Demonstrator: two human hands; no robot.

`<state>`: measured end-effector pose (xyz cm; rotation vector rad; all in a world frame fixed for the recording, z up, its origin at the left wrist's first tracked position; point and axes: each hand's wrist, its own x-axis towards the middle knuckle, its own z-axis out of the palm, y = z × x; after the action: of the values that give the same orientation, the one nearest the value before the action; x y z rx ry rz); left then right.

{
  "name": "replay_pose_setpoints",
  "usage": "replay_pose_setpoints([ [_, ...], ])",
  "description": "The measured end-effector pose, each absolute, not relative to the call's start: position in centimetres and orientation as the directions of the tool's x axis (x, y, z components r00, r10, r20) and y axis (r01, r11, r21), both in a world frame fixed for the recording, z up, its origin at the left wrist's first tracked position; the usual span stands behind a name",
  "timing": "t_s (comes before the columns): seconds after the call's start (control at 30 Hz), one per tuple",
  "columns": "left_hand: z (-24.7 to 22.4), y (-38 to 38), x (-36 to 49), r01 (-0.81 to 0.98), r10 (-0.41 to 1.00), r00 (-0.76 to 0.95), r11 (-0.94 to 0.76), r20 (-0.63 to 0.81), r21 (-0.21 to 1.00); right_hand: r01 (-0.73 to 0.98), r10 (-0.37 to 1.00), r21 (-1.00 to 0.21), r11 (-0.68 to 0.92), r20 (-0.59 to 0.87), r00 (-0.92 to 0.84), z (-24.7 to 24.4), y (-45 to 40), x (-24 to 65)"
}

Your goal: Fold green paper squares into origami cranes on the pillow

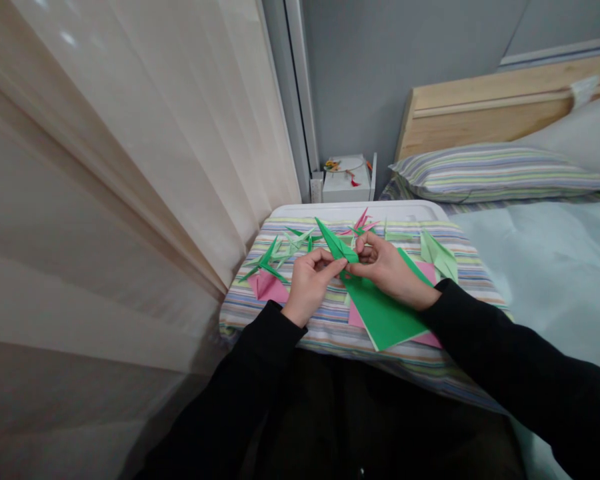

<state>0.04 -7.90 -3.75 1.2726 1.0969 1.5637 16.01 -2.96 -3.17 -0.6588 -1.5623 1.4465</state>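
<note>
A folded green paper piece [334,241] with a long point aimed up and to the left is pinched between both my hands. My left hand [311,280] grips its lower left edge with thumb and fingers. On its right side my right hand [387,268] holds it with closed fingertips. Beneath my right hand lies a stack of green paper sheets [387,319], with pink paper [427,339] showing at its edges. To the left, a green folded crane [266,261] and a pink folded piece [269,286] rest on the striped cloth [325,333].
More folded pieces, light green [293,247] and pink [362,221], lie toward the back of the cloth. A light green folded paper [439,255] is at the right. A curtain [180,133] hangs left; a bed [555,253] stands right, a white nightstand [347,188] behind.
</note>
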Motion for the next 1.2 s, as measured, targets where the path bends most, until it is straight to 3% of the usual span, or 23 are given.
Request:
replay_pose_setpoints([
  [0.43, -4.3, -7.4, -0.3, -0.185, 0.933, -0.277, -0.286, 0.229, 0.940, -0.161, 0.843, -0.980, 0.118, 0.185, -0.505, -3.7, -2.7, 16.0],
  [0.63, -3.7, -7.3, -0.4, -0.386, 0.907, -0.393, -0.312, 0.151, 0.868, -0.126, 0.838, -0.984, 0.128, 0.175, -0.516, -3.8, -2.6, 16.5],
  [0.83, -3.4, -7.7, -0.1, -0.391, 0.951, -0.277, -0.243, 0.138, 0.888, -0.242, 0.865, -0.966, 0.091, 0.197, -0.461, -3.3, -2.7, 16.8],
  [1.0, -3.6, -7.9, 0.2, -0.315, 0.982, -0.108, -0.183, 0.156, 0.931, -0.203, 0.812, -0.973, 0.111, 0.207, -0.546, -3.0, -3.0, 16.6],
  [1.2, -3.8, -7.9, 0.1, -0.316, 0.982, -0.076, -0.188, 0.172, 0.930, -0.199, 0.814, -0.963, 0.181, 0.260, -0.520, -3.1, -2.9, 16.6],
])
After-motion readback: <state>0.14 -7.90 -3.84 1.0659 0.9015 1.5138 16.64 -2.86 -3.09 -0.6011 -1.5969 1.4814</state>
